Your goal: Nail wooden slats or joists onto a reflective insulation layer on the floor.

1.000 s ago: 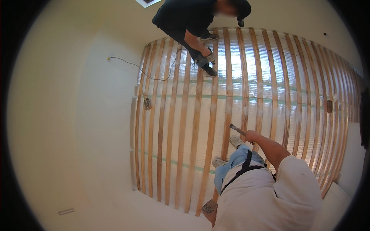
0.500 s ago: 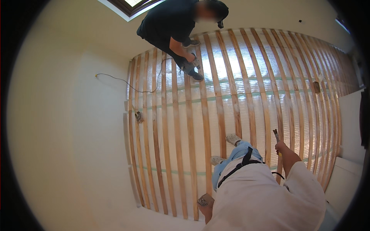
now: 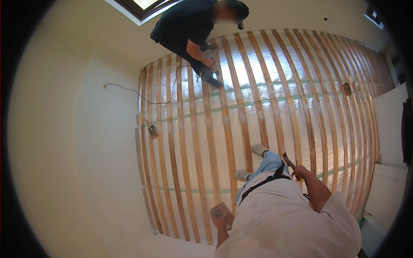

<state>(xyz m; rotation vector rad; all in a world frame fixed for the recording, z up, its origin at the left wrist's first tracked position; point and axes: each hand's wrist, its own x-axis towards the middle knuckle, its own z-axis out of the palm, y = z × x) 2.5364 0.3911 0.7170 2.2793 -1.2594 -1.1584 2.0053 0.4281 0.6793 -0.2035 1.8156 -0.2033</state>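
My left hand [image 3: 220, 221] is closed around a small open brown box [image 3: 229, 210] that holds a heap of small metal pieces, likely nails or screws. A hammer [image 3: 290, 161] is in my right hand [image 3: 300, 173], gripped by its handle, with its head pointing up and left in front of my waist. Below me runs a floor of parallel wooden battens [image 3: 209, 142] over silvery sheeting [image 3: 221, 161], where my shoes [image 3: 259, 149] stand.
Ahead, a bent-over person in dark clothes [image 3: 183, 28] holds a power tool [image 3: 208, 73]; its cable [image 3: 140, 95] leads to the left wall. A small object [image 3: 152, 131] lies on the left battens, a brown block [image 3: 347, 89] at far right. White panels [image 3: 389, 177] stand at right.
My right hand has brought the hammer leftward, closer to my waist. My left hand has raised the box slightly forward and left. The other person remains at the same spot.
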